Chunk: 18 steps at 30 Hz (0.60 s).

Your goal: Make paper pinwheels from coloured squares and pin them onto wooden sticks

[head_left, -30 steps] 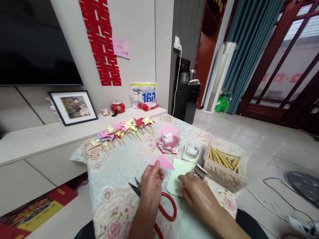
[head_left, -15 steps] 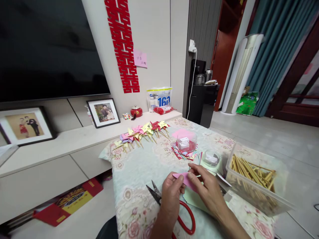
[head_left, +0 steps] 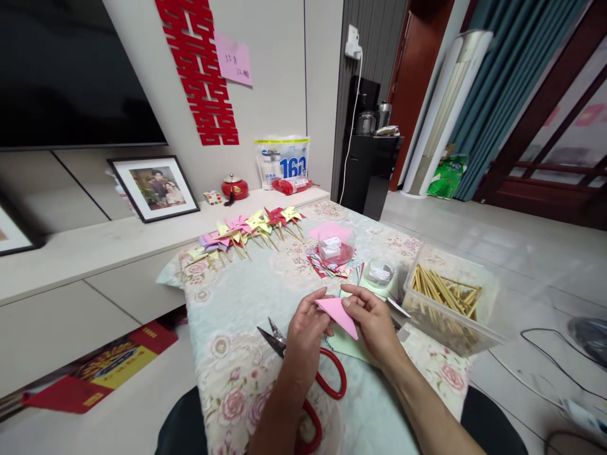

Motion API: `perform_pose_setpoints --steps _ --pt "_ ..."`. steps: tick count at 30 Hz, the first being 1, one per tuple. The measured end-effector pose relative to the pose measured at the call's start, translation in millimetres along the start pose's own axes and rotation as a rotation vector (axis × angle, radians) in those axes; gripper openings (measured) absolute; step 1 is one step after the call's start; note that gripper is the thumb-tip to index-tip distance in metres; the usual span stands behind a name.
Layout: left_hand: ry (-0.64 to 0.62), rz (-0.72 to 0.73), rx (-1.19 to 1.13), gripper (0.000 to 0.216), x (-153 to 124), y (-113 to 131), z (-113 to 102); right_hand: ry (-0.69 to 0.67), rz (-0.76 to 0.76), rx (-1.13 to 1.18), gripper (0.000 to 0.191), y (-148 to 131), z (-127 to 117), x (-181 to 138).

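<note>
A folded, triangular pink paper (head_left: 337, 313) is held between my two hands above the table. My right hand (head_left: 372, 319) pinches its upper right side between thumb and fingers. At the paper's left corner, my left hand (head_left: 306, 332) has its fingers curled around the edge, some of them hidden behind it. Red-handled scissors (head_left: 337, 379) lie with blades apart beneath my left hand and forearm. Light green paper sheets (head_left: 353, 346) rest under the hands. Several finished paper pinwheels (head_left: 256, 222) on sticks lie in a row at the table's far left.
A clear plastic bin (head_left: 450, 332) full of wooden sticks stands at the right. Two small round clear containers (head_left: 339, 243) sit farther back, near patterned papers (head_left: 327, 268) and a pink sheet (head_left: 327, 229). A low cabinet (head_left: 99, 237) with a framed photo runs along the wall.
The pink paper has turned and now shows a clear triangle facing me. My right hand has shifted its hold along the upper edge. The camera view has tilted down.
</note>
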<state>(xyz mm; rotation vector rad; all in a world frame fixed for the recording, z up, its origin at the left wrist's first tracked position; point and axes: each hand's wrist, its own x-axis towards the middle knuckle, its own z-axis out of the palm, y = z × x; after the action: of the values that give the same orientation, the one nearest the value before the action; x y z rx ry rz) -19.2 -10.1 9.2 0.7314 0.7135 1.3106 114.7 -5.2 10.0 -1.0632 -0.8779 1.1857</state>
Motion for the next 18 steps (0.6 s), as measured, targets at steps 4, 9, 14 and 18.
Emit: perform_pose_setpoints --steps 4,9,14,18 --pt "-0.017 0.013 0.014 0.052 -2.0 0.3 3.8 -0.016 0.086 0.105 0.048 -1.6 0.3 -0.9" --pt "-0.019 0.039 0.054 0.044 -0.2 -6.8 1.9 -0.022 0.095 0.145 0.042 -1.6 3.2 -3.2" --pt "-0.022 0.044 0.058 0.039 0.7 -6.3 0.4 -0.027 0.114 0.153 0.037 -3.1 5.5 -4.3" --pt "-0.054 0.028 0.074 0.036 1.8 -6.4 -3.0 -0.051 0.105 0.117 0.037 -2.9 6.0 -5.3"
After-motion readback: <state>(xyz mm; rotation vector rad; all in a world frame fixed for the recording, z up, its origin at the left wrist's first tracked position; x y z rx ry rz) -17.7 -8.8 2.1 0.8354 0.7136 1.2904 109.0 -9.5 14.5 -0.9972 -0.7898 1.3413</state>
